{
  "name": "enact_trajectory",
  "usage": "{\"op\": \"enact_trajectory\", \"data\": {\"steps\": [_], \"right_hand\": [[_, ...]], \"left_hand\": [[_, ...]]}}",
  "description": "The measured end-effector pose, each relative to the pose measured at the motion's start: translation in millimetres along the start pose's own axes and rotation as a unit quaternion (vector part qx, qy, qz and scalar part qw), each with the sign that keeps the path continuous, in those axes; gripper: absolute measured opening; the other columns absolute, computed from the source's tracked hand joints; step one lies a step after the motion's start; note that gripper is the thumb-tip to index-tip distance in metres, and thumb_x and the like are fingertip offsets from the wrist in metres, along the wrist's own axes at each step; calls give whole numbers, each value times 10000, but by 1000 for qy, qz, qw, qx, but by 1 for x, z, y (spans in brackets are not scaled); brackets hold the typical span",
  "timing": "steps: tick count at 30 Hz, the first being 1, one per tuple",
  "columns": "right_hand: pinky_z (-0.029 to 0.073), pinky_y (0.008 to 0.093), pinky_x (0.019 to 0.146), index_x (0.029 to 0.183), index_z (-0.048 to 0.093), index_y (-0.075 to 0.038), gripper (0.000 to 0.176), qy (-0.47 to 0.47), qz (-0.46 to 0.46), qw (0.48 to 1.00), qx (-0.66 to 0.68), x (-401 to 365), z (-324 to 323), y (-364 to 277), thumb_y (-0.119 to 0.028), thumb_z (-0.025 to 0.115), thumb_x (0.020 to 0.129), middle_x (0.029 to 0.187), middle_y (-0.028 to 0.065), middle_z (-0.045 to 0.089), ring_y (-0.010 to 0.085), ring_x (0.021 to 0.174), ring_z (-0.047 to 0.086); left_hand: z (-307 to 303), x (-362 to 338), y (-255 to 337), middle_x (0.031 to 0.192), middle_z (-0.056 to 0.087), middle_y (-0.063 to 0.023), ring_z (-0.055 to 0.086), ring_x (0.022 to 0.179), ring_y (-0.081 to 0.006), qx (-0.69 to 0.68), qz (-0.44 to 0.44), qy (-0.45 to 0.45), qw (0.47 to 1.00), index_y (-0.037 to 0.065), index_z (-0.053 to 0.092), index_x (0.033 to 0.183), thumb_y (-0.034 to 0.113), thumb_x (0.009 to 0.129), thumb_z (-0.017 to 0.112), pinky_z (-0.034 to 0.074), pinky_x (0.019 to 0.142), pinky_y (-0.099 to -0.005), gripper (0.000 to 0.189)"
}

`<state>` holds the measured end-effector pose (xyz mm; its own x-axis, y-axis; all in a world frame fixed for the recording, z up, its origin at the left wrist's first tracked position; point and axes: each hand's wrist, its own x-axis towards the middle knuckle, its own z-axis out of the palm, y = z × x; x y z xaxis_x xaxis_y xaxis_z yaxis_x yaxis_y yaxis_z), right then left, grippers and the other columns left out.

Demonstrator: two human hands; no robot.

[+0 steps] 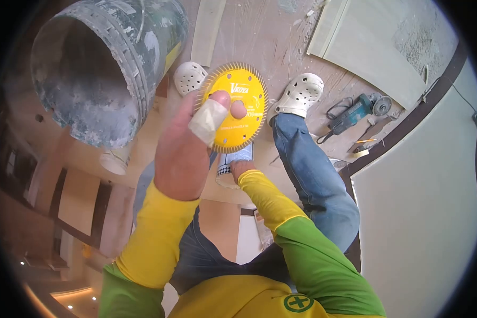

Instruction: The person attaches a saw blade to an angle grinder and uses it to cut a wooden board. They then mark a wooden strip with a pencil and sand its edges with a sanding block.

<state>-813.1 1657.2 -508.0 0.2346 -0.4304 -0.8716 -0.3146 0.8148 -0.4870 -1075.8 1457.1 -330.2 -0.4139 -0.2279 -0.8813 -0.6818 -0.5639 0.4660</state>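
Observation:
A yellow diamond saw blade [237,130] with a toothed rim and a centre hole is held up in front of me. My left hand [183,153] is closed on it, its thumb across the blade's face. Pale tape [209,122] wraps that thumb. Lower down and partly behind the blade is a blue-and-white packet [238,155] with a checkered band. My right hand [243,168] grips the packet at its right edge, with its fingers mostly hidden.
A large plaster-crusted bucket [143,58] lies at upper left. On the dusty floor at right rest a teal angle grinder [351,116] with its cord, a pencil [365,141] and a roll of tape [361,154]. A pale board [365,47] lies beyond my white clogs [300,93].

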Motion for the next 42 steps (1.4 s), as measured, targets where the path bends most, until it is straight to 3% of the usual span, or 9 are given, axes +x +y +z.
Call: {"op": "enact_trajectory", "data": {"steps": [9,14,16,23,25,28,32,36,42], "right_hand": [[542,404,864,1147,666,-77,293,-121,-69,990,-31,8,-42,16,-142,524,899,1121,145,683,294,1082,651],[502,422,925,1073,721,-74,403,-161,-72,981,-85,67,-132,35,-255,698,715,1152,188,664,342,1105,624],[507,427,904,1027,729,-50,388,-42,-77,996,-21,81,-171,45,-283,702,717,1089,202,680,345,1055,642],[520,436,862,1000,732,-55,388,149,-116,975,-117,96,-252,18,-330,702,728,1035,183,694,357,983,656],[521,435,858,993,729,-48,401,322,-217,904,-179,116,-261,21,-352,699,734,1027,181,696,361,973,656],[513,437,878,1028,711,-36,412,334,-77,928,-144,-15,-280,-29,-363,658,781,1055,193,684,366,995,645],[486,433,928,1111,667,-41,436,382,-44,902,-196,-141,-288,-54,-379,619,840,1096,190,671,358,1061,618],[489,406,917,1130,655,-38,433,593,-55,801,-59,-258,-270,-39,-387,613,876,1099,184,674,341,1045,627],[531,332,785,1101,658,-20,427,702,-57,700,120,-336,-197,34,-385,651,881,973,170,697,248,856,672]], "left_hand": [[13,-13,52,1114,618,-95,584,1013,-187,-41,41,-43,997,-14,523,1246,291,965,565,463,901,-332,417],[12,-31,43,1209,594,-136,587,1090,-249,-57,132,-98,985,-30,490,1294,333,987,517,458,955,-381,476],[13,-44,40,1209,592,-144,585,1090,-257,-119,180,-45,975,-34,488,1289,322,998,496,461,953,-396,460],[-14,-83,18,1159,605,-123,585,1082,-235,-111,328,-164,924,-21,499,1265,281,995,511,461,960,-389,405],[-22,-98,8,1125,620,-100,596,1054,-199,-115,360,-200,904,-13,528,1239,214,983,530,463,944,-351,342],[-44,-110,-2,1051,642,-68,620,988,-150,-146,408,-176,884,-2,568,1192,165,958,580,488,890,-296,288],[-87,-98,-9,1173,609,-94,604,1073,-210,-181,431,-143,872,32,554,1248,174,951,595,482,956,-358,331],[-100,-100,-10,1170,606,-105,618,1058,-238,-197,437,-122,869,22,535,1263,177,949,591,520,919,-388,355],[-113,-95,-19,1163,601,-139,629,1051,-250,-187,390,-138,891,15,529,1237,162,954,570,551,882,-418,322]]}}
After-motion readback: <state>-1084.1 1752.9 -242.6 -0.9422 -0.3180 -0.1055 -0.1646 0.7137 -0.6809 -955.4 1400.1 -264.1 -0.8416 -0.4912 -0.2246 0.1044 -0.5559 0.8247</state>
